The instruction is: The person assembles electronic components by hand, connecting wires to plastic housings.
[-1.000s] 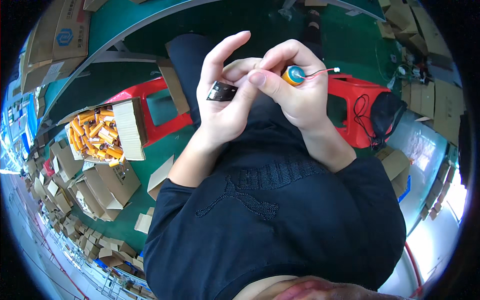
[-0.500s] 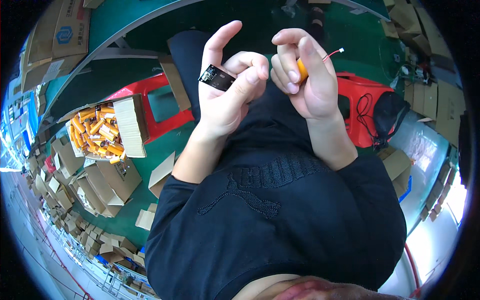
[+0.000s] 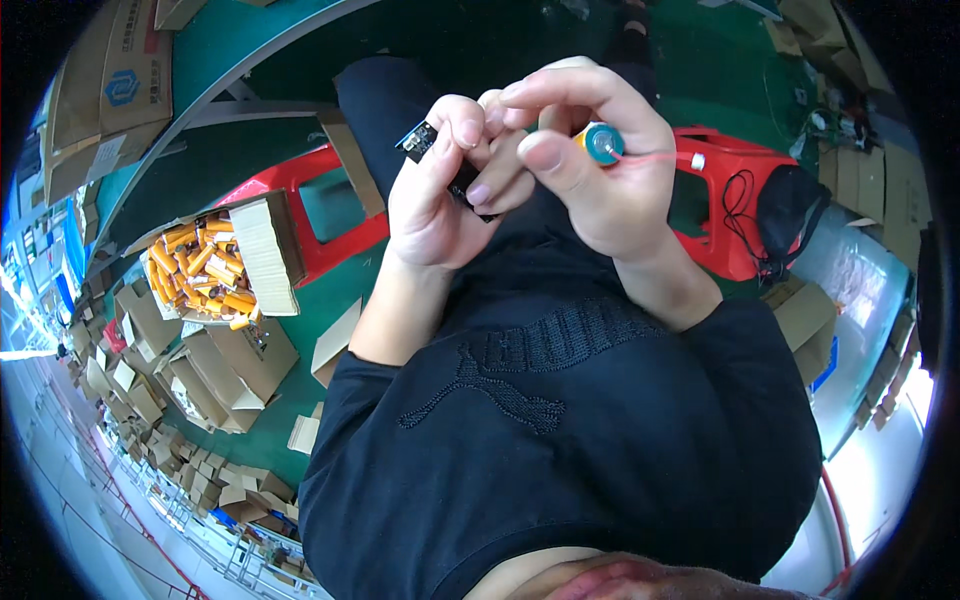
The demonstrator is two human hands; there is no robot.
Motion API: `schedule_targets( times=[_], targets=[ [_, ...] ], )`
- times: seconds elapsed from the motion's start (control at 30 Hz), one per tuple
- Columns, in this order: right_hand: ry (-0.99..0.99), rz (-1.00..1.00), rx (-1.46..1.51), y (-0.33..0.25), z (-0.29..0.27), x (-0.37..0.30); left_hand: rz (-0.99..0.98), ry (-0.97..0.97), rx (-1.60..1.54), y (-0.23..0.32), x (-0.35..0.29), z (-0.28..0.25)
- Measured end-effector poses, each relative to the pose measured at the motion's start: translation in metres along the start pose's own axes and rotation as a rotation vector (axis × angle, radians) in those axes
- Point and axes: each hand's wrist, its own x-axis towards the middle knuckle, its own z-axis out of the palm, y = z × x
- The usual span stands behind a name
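My left hand [image 3: 428, 205] is closed round a small black circuit board [image 3: 418, 141], whose top end with a metal connector sticks out past the fingers. The right hand [image 3: 615, 175] is curled about an orange cylindrical battery [image 3: 604, 143], its teal end turned toward me. From that end a thin red wire [image 3: 650, 157] runs right to a small white plug [image 3: 697, 161]. Both hands meet in front of my chest, and right fingertips touch the board's lower part. Fingers cover much of the board and most of the battery.
On the left, an open cardboard box [image 3: 268, 262] holds many orange batteries [image 3: 200, 268]. Red plastic stools [image 3: 335, 262] stand on both sides, the right one bearing a black bag [image 3: 790, 220]. A green table edge [image 3: 225, 85] curves across the upper left; cartons [image 3: 225, 375] lie below.
My hands have come together. The right hand has turned so the battery's teal end faces me, and its fingers now reach the circuit board. The left index finger has curled down.
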Motion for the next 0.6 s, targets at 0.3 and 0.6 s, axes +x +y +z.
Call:
schedule_targets(
  times=[0.3, 0.6],
  targets=[
    [-0.161, -0.605, -0.496, 0.023, -0.014, 0.014, -0.173, 0.170, -0.008, -0.010, -0.015, 0.001],
    [0.014, 0.107, 0.199, 0.028, -0.031, 0.010, -0.171, 0.110, -0.001, -0.017, -0.009, -0.006]
  ],
)
